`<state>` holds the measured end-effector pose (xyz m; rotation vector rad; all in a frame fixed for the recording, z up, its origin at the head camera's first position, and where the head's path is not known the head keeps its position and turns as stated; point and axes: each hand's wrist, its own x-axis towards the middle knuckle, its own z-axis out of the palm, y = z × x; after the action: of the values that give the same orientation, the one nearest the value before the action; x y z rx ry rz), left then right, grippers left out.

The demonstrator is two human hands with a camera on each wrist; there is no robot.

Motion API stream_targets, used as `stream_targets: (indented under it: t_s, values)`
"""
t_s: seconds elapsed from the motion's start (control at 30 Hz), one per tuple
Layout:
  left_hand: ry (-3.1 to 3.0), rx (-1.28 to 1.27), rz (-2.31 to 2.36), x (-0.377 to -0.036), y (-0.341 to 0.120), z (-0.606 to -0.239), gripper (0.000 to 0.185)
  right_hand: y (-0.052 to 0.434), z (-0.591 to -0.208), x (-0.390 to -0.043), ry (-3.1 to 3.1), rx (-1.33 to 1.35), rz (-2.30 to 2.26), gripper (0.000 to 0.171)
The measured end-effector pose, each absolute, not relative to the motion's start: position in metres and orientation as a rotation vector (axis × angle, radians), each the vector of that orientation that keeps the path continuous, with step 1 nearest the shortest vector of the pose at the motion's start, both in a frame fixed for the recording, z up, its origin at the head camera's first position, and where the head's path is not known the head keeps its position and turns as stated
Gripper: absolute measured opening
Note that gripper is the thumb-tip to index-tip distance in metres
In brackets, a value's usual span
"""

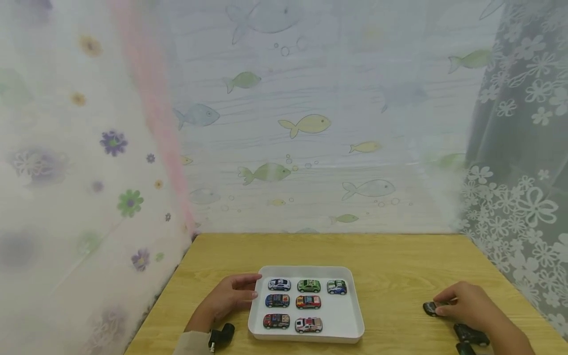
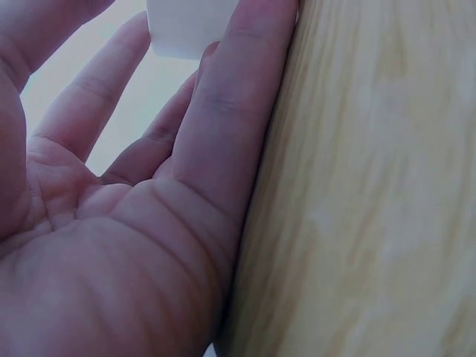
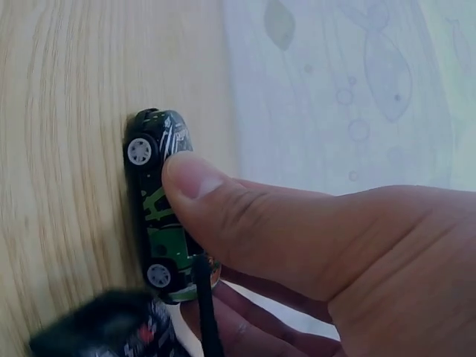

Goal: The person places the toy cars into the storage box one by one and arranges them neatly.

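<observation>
My right hand (image 1: 468, 305) pinches a small black and green toy car (image 3: 152, 212) between thumb and fingers, low over the wooden table to the right of the tray. In the right wrist view the thumb lies across its side. My left hand (image 1: 228, 296) is at the left side of a white tray (image 1: 350, 315), its fingers fairly straight and the fingertips at the tray's wall. Several toy cars stand in the tray, among them a green one (image 1: 308, 286), a red one (image 1: 308, 302) and a white and red one (image 1: 308, 325).
A blurred dark object with red and white marks (image 3: 111, 327), perhaps another toy car, lies close to the right hand. The wooden table (image 1: 390, 256) reaches back to a fish-print curtain (image 1: 306, 162). Patterned cloth hangs at both sides.
</observation>
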<state>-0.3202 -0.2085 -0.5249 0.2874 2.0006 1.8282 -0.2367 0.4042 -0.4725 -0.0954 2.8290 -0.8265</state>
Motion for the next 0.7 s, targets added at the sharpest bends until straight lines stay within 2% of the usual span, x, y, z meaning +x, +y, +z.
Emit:
stream_targets:
  t_s: [0.47, 0.7]
  values:
    - [1.965, 0.326, 1.857, -0.322, -0.21, -0.529, 0.06, 0.389, -0.472, -0.247, 2.844, -0.122, -0.794, 0.031]
    - [1.954, 0.319, 1.86, -0.321, -0.21, -0.525, 0.058, 0.375, -0.47, -0.252, 2.808, -0.229, -0.856, 0.026]
